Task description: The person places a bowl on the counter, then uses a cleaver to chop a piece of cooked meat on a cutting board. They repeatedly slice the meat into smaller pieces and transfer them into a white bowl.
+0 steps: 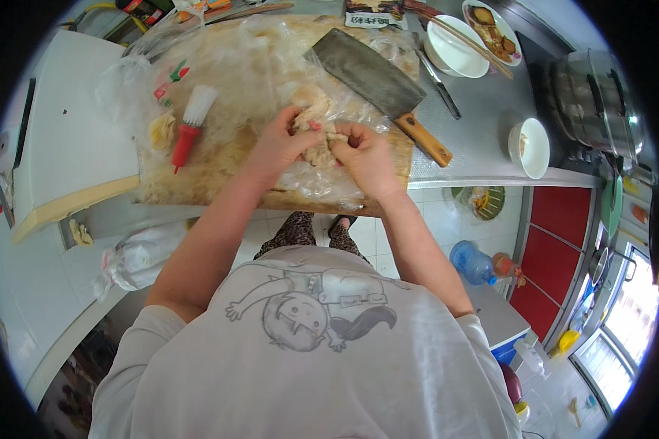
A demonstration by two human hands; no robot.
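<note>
Both hands work at a lumpy, pale beige food mass (319, 156), which looks like dough, over the wooden cutting board (241, 140). My left hand (279, 144) pinches it from the left, thumb pointing inward. From the right, my right hand (367, 158) grips its edge between thumb and curled fingers. Crumpled clear plastic film (318, 181) lies under and around the mass. A cleaver (368, 71) with a wooden handle rests beyond my right hand. To the left lies a basting brush (189, 129) with white bristles and a red handle.
Right of the board are a knife (439, 85), a white bowl (454, 52) with chopsticks (472, 45) across it, a plate of food (493, 35) and a smaller bowl (529, 148). A steel steamer pot (596, 104) stands at far right. A yellowish lump (162, 130) sits left of the brush.
</note>
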